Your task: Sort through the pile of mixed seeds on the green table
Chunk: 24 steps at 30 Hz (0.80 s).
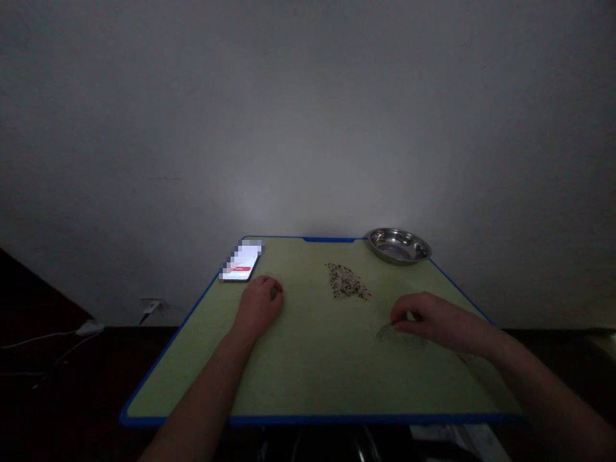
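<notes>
On the left part of the table, my left hand (262, 301) rests with its fingers curled in, just in front of a phone; nothing shows in its grasp. My right hand (418, 314) is over the right part of the table, thumb and fingertips pinched together. A thin, see-through piece that looks like clear plastic (385, 331) lies at and under those fingertips; its outline is faint. Between my hands, farther back, a flat pile of small mixed pale and dark grains or beans (347, 282) is spread on the tabletop.
A shallow round steel bowl (399, 250) stands at the back right corner. The phone (243, 262) with a lit screen lies at the back left edge. The pale green table (308, 378) has a blue rim and stands against a wall. Cables (89, 329) lie at the left.
</notes>
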Each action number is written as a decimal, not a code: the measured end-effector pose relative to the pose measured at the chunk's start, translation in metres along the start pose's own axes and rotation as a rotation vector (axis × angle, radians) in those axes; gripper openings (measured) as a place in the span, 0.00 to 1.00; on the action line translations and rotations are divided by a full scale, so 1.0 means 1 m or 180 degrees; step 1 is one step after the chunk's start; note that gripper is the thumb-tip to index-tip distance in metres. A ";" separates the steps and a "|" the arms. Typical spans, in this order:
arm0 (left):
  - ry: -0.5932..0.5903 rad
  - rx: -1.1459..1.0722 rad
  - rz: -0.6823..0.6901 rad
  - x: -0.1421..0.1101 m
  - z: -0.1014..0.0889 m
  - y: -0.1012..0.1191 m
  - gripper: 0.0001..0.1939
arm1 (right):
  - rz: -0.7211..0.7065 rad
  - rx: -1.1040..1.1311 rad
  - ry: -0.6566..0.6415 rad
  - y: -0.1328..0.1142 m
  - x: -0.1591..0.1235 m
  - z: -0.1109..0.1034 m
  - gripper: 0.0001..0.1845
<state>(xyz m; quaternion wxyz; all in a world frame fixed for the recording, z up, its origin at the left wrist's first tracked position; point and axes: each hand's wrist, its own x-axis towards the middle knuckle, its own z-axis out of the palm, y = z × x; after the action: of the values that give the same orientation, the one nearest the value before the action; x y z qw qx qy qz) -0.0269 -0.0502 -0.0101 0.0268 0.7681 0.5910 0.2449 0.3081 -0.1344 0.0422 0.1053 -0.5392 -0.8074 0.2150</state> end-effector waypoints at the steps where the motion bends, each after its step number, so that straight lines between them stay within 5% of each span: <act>1: -0.0006 0.0012 0.0006 0.000 0.000 0.000 0.09 | -0.0022 0.0017 -0.0054 0.000 0.000 0.001 0.07; 12: 0.0002 -0.0032 0.0038 0.000 0.000 -0.004 0.09 | -0.0433 -0.0077 -0.0014 -0.025 0.075 0.024 0.08; 20: -0.0029 -0.0040 0.0012 0.000 0.000 -0.004 0.08 | -0.0212 -0.0939 0.0606 -0.024 0.114 0.012 0.08; 24: -0.0005 -0.0055 0.0000 0.000 0.002 -0.005 0.08 | -0.0294 -0.0816 0.0624 -0.025 0.117 0.001 0.08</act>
<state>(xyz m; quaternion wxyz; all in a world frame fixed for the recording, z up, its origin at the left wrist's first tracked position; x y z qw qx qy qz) -0.0307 -0.0483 -0.0134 0.0339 0.7680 0.5889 0.2494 0.2405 -0.0362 0.0454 0.1237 -0.5290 -0.8380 0.0514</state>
